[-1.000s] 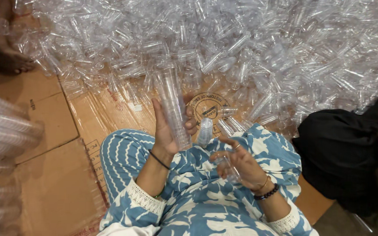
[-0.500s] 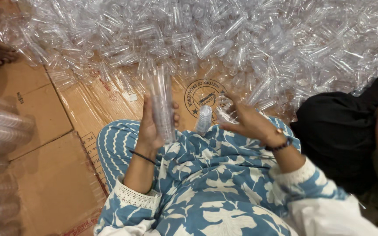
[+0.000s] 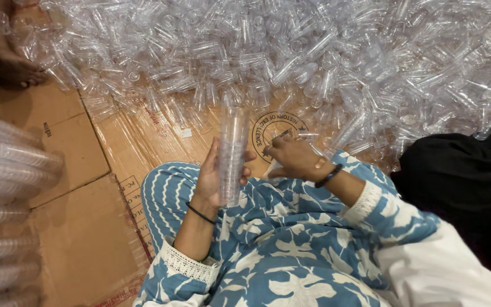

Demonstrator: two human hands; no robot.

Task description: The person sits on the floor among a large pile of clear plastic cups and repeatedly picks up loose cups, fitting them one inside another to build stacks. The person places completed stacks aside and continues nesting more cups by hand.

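One tall nested stack of clear plastic cups (image 3: 232, 156) stands upright in the left hand (image 3: 214, 179), fingers wrapped around it. The right hand (image 3: 294, 157) lies loosely curled at the edge of one huge, uncountable heap of clear plastic tubes (image 3: 291, 57). Flattened brown cardboard sheets (image 3: 69, 148) cover the floor.

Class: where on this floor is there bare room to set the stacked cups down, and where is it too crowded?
Bare cardboard lies between the loose cup pile, the wrapped stacks and the knee. Crowded: the pile ahead; black cloth fills the right.
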